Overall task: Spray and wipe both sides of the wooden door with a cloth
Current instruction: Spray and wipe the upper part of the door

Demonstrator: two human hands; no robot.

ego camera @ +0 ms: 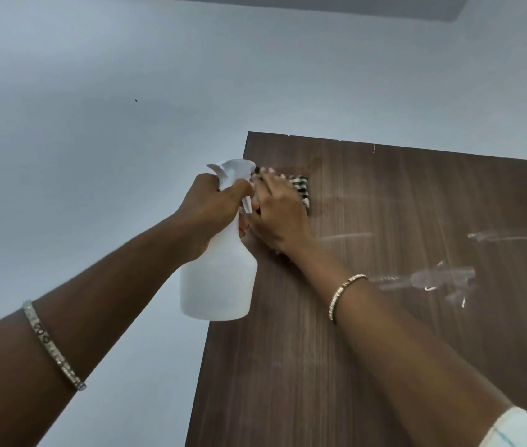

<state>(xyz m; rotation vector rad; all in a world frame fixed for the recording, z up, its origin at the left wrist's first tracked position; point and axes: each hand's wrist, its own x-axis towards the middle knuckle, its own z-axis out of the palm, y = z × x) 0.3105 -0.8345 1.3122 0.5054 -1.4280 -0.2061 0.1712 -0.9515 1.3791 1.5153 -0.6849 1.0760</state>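
Near the top left corner of the door [384,317], the straight fingers [268,176] of the right hand [276,214] press a striped cloth [301,185] flat on the wood, while the left hand [210,214] curls round the neck of a white spray bottle [220,285] beside the door's edge.

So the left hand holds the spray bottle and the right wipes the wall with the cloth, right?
Not the wall: the head view shows the right hand pressing the cloth on the door. The left hand does hold the bottle.
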